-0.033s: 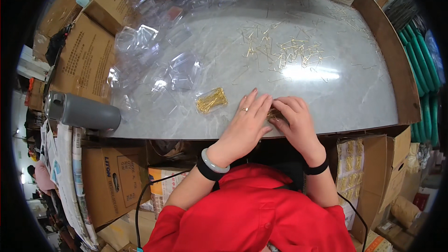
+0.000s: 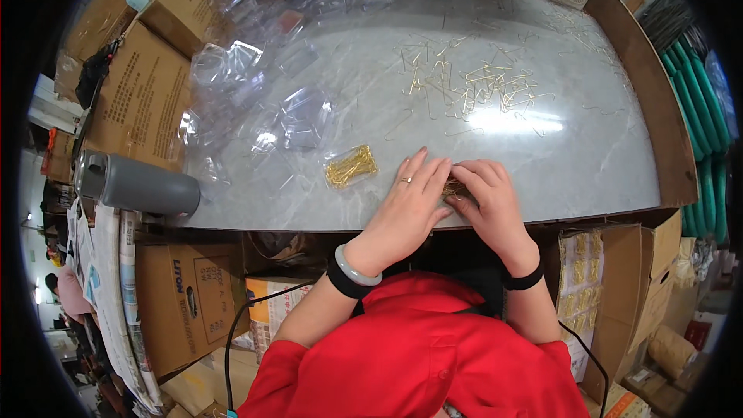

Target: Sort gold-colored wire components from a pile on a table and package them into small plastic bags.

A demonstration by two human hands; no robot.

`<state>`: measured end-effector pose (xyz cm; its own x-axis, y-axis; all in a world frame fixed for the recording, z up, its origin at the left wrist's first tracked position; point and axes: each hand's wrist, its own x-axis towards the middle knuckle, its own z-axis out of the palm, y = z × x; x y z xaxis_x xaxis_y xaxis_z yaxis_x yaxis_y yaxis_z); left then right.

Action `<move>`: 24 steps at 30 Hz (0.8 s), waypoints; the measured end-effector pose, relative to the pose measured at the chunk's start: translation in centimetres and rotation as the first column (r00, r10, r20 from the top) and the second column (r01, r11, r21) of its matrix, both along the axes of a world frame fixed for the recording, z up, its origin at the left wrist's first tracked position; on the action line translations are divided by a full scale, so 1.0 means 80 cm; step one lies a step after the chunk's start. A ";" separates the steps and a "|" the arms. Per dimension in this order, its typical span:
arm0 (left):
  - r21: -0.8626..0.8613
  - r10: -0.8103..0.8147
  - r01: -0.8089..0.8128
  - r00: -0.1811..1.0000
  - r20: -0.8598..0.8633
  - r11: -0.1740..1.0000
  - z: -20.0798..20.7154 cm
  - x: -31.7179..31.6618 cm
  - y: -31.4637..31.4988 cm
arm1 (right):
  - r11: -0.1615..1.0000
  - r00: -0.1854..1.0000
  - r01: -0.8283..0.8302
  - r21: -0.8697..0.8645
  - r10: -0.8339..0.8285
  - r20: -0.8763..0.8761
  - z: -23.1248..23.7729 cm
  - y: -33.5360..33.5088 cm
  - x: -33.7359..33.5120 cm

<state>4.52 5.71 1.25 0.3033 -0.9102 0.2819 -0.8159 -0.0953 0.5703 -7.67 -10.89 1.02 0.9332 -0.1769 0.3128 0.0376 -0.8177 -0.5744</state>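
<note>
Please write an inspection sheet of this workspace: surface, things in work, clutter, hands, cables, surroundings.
Surface: grey marble-look table, glare patch right of centre.
Things in work: small gold pin bundle between both hands; filled clear packet to their left; loose gold pins farther back.
Clutter: empty clear packets; grey flask lying at left edge.
Hands: left hand and right hand both pressed on the bundle.
Cables: black cable below table.
Surroundings: cardboard boxes, green hoses.

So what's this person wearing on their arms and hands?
Red short sleeves leave both forearms bare. The left hand has a thin ring on one finger; that wrist carries a pale green bangle beside a black band. The right hand is bare, with a black band at its wrist.
</note>
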 end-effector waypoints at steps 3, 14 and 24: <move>-0.003 0.032 -0.032 0.999 0.008 0.999 -0.005 0.000 -0.002 | 0.974 0.997 0.045 0.223 -0.059 0.054 0.007 0.006 -0.008; -0.051 0.039 -0.036 0.997 0.066 0.998 -0.008 -0.009 -0.009 | 0.825 0.976 0.007 0.565 -0.129 0.176 0.001 0.036 0.001; -0.099 0.059 -0.050 0.994 0.090 0.994 -0.010 -0.011 -0.008 | 0.978 0.970 0.183 0.102 -0.197 0.145 0.012 0.005 -0.007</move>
